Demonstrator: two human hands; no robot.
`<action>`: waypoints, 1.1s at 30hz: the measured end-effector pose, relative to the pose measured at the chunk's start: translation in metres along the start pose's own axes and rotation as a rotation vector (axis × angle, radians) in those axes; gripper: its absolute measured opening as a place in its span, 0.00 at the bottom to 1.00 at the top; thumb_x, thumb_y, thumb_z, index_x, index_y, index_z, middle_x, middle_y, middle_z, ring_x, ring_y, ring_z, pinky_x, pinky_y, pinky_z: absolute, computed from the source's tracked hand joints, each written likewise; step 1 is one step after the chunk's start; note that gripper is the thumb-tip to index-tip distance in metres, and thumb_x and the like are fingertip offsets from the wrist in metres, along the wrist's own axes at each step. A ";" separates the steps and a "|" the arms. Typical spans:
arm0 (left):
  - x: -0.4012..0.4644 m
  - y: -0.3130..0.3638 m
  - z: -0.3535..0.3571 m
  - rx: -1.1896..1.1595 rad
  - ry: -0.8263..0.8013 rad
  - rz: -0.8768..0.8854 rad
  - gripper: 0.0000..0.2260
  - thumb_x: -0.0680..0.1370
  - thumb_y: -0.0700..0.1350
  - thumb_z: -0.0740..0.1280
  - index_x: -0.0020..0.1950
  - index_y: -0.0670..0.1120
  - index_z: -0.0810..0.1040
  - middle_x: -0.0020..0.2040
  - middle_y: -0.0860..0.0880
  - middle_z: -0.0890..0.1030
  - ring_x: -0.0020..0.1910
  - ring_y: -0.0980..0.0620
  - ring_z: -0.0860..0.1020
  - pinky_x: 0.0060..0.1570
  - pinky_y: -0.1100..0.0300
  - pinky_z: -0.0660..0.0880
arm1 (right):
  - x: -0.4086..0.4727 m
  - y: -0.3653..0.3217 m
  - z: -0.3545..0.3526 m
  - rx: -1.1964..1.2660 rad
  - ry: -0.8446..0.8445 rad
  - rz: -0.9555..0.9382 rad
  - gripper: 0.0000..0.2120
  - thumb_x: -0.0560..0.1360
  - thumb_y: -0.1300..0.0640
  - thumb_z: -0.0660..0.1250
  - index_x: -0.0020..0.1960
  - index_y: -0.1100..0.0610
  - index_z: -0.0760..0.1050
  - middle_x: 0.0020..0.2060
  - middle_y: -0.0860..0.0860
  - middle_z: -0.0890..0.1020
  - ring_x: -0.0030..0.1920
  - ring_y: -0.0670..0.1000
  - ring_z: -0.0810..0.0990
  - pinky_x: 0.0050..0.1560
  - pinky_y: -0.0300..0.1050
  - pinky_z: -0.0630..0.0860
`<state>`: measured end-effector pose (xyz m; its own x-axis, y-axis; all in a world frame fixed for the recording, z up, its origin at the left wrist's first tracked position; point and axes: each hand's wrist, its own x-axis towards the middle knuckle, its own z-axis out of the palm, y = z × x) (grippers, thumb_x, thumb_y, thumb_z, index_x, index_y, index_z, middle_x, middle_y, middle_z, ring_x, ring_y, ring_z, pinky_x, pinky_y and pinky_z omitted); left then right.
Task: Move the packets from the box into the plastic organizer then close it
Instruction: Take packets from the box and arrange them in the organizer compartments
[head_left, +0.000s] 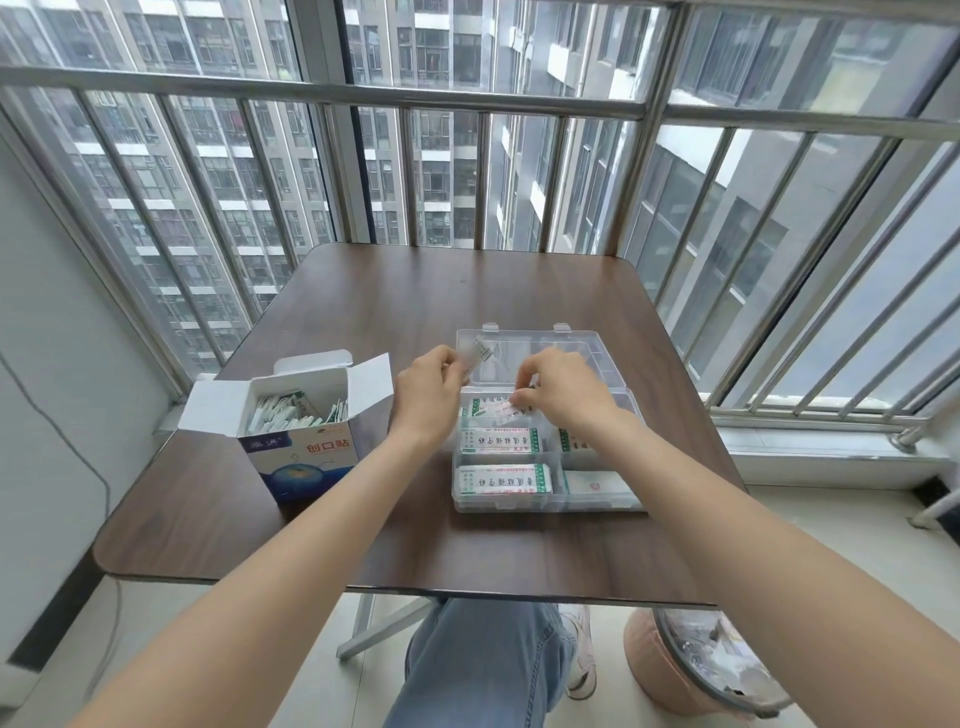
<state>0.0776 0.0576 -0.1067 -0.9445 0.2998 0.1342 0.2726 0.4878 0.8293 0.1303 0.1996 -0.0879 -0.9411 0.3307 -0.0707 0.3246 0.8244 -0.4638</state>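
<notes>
While both hands (428, 387) (563, 387) grip packets (480, 356) over the organizer (545, 506), the box (301, 452) stands left.

Table: a dark wood-grain table (395, 312) stands by a barred window (467, 130).
Box: an open cardboard box (301, 447), flaps up, sits left on the table with loose white packets (291, 413) inside.
Organizer: a clear plastic organizer (545, 501) lies right of the box, its lid (587, 345) folded back; packets with green print fill several compartments.
Left hand: the left hand (428, 392) holds a small stack of packets (478, 356) above the organizer's far left corner.
Right hand: the right hand (563, 389) pinches one packet (506, 413) over a far compartment.
Below: jeans (483, 665) and a pinkish bin (670, 675) show under the table edge.
</notes>
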 end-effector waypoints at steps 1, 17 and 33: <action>0.000 0.000 0.001 0.006 0.003 0.001 0.09 0.81 0.44 0.60 0.51 0.43 0.78 0.44 0.46 0.82 0.43 0.45 0.78 0.45 0.52 0.75 | 0.000 -0.001 -0.001 -0.047 -0.012 -0.004 0.05 0.74 0.55 0.70 0.45 0.57 0.79 0.44 0.54 0.83 0.47 0.55 0.80 0.46 0.47 0.75; 0.002 0.003 -0.001 0.024 0.007 0.029 0.06 0.79 0.42 0.63 0.52 0.43 0.79 0.44 0.49 0.79 0.46 0.49 0.77 0.44 0.60 0.70 | 0.005 -0.015 0.018 -0.313 0.034 -0.127 0.07 0.76 0.57 0.67 0.52 0.57 0.80 0.49 0.54 0.82 0.51 0.56 0.80 0.47 0.49 0.75; 0.001 0.010 0.004 0.024 -0.160 0.101 0.04 0.76 0.40 0.67 0.50 0.44 0.80 0.44 0.48 0.81 0.44 0.52 0.78 0.43 0.67 0.69 | -0.006 0.009 -0.012 0.486 0.054 -0.033 0.02 0.74 0.62 0.69 0.45 0.57 0.80 0.33 0.49 0.81 0.30 0.44 0.75 0.34 0.33 0.71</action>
<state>0.0798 0.0663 -0.1005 -0.8712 0.4744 0.1265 0.3711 0.4676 0.8023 0.1397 0.2104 -0.0815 -0.9397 0.3420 -0.0085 0.2002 0.5294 -0.8244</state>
